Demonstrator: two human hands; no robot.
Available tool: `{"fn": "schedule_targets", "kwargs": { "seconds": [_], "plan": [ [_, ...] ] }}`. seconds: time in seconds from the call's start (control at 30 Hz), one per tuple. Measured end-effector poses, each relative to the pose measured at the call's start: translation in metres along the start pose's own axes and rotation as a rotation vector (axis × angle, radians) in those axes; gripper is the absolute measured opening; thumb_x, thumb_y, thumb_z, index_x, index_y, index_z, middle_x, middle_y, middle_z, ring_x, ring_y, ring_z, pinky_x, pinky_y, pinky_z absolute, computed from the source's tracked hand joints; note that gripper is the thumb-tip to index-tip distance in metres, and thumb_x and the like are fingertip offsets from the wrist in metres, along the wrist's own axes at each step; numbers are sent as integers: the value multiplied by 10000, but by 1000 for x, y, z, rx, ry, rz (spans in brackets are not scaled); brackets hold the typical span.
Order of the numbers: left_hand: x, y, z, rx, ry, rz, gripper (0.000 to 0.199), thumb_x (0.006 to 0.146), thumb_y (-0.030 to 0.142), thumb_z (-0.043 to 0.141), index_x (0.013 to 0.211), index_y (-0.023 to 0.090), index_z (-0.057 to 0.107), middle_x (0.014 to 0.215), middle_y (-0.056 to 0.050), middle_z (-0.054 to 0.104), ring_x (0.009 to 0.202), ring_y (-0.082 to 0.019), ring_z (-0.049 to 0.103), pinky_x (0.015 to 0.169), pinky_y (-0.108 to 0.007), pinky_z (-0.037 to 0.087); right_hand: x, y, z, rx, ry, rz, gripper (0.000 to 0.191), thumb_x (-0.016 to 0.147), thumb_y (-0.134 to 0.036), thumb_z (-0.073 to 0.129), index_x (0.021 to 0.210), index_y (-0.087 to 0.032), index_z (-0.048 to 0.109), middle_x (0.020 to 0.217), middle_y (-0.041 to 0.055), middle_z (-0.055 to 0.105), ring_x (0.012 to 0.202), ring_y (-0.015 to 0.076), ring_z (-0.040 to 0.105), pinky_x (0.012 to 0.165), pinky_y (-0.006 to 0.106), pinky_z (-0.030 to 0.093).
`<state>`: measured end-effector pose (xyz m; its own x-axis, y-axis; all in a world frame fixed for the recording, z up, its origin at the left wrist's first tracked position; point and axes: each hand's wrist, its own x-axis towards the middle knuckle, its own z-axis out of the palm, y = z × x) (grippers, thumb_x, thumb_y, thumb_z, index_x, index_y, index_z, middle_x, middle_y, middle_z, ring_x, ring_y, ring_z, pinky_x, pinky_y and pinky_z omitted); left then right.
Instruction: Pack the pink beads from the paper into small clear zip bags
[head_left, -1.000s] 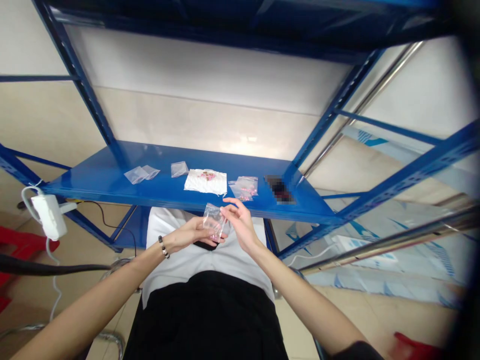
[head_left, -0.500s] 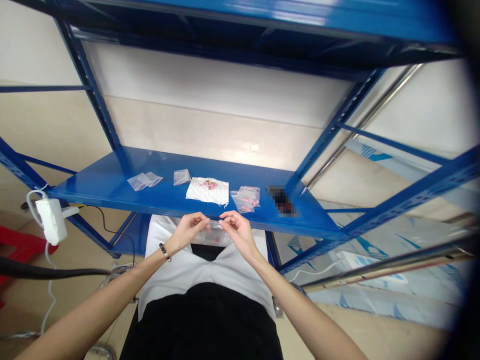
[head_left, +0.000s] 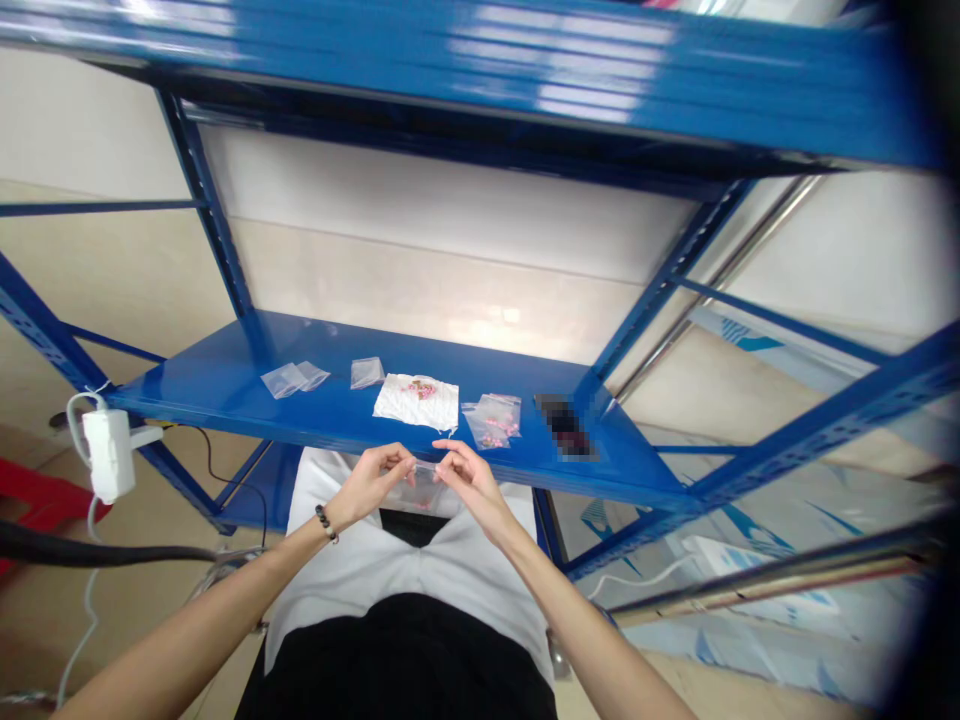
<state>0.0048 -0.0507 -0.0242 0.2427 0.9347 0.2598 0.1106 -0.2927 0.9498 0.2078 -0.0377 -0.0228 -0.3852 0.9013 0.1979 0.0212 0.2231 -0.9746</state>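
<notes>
Between my two hands, just in front of the shelf's front edge, hangs a small clear plastic bag with something pinkish low in it. My left hand pinches its top at the left, and my right hand pinches it at the right. Beyond them a white cloth pouch lies on the blue shelf, with small pink and gold pieces on top. Right of the pouch, clear bags with pink pieces overlap. Flat clear bags lie at the left, and another nearer the pouch.
A dark pixelated object lies on the shelf at the right. Overhead runs an upper blue shelf. A white power strip hangs at the left post, with a red stool behind it. Metal poles stand at the right.
The view has tilted up, so the shelf and hands sit lower in the picture. Both hands still pinch the bag, with fingers slightly shifted.
</notes>
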Motion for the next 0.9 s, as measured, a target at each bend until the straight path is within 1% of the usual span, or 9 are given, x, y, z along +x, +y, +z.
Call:
{"fn": "schedule_targets", "kwargs": {
  "seconds": [0.03, 0.1, 0.17, 0.2, 0.3, 0.4, 0.53, 0.8, 0.9],
  "plan": [
    [-1, 0, 1, 0, 5, 1, 347, 895, 453, 583, 758, 146, 668, 742, -59, 688, 693, -164, 608, 679, -261, 432, -1, 0, 0, 4, -23, 12, 355, 847, -410, 656, 1152, -230, 632, 812, 13, 638, 785, 174, 612, 738, 286, 470],
    [-5, 2, 3, -5, 1, -2, 337, 896, 445, 585, 769, 145, 669, 745, -62, 691, 694, -164, 613, 675, -259, 433, -5, 1, 2, 7, -28, 30, 262, 843, -420, 661, 996, -209, 688, 851, 31, 664, 800, 177, 610, 738, 282, 463],
    [-11, 3, 6, -17, -20, -15, 315, 889, 437, 601, 797, 144, 670, 742, -61, 693, 696, -168, 620, 671, -261, 437, -9, 4, 6, 0, 16, 39, 234, 841, -420, 665, 828, -189, 697, 800, 32, 661, 749, 169, 591, 694, 271, 447],
    [-13, 4, 7, -22, -32, -21, 303, 886, 433, 608, 817, 144, 671, 740, -59, 694, 698, -171, 624, 674, -263, 441, -10, 5, 8, -3, 37, 41, 237, 842, -415, 666, 792, -185, 693, 775, 30, 657, 725, 164, 580, 674, 267, 437],
    [-15, 3, 9, -14, -63, -37, 295, 887, 428, 610, 830, 145, 674, 733, -57, 695, 702, -174, 626, 695, -271, 450, -11, 8, 10, 8, 25, 41, 224, 850, -401, 661, 803, -185, 695, 779, 31, 661, 708, 158, 569, 654, 264, 424],
    [-8, -2, 9, -36, -101, -64, 320, 889, 439, 603, 781, 144, 668, 735, -64, 693, 698, -175, 624, 693, -275, 456, -6, 9, 10, 24, -18, 59, 232, 853, -402, 655, 786, -182, 685, 772, 30, 662, 691, 154, 568, 646, 263, 426],
    [-1, -7, 8, -81, -140, -71, 333, 888, 440, 606, 748, 140, 647, 714, -62, 680, 681, -167, 617, 684, -271, 452, -2, 9, 10, 35, -17, 87, 227, 841, -390, 669, 768, -175, 675, 739, 19, 648, 652, 140, 556, 623, 252, 421],
    [-17, 7, 2, 48, -175, 5, 321, 904, 405, 590, 760, 128, 661, 701, -44, 674, 690, -152, 607, 691, -253, 439, -17, -1, 13, -8, -56, 39, 261, 837, -405, 673, 766, -155, 653, 689, 8, 590, 630, 128, 514, 583, 237, 385],
    [-16, 9, -1, 91, -195, 4, 319, 909, 388, 586, 746, 123, 656, 712, -48, 685, 699, -149, 603, 691, -251, 431, -17, -2, 14, -23, -73, 9, 258, 856, -390, 657, 767, -149, 643, 709, 9, 589, 645, 124, 514, 602, 234, 389]
  ]
}}
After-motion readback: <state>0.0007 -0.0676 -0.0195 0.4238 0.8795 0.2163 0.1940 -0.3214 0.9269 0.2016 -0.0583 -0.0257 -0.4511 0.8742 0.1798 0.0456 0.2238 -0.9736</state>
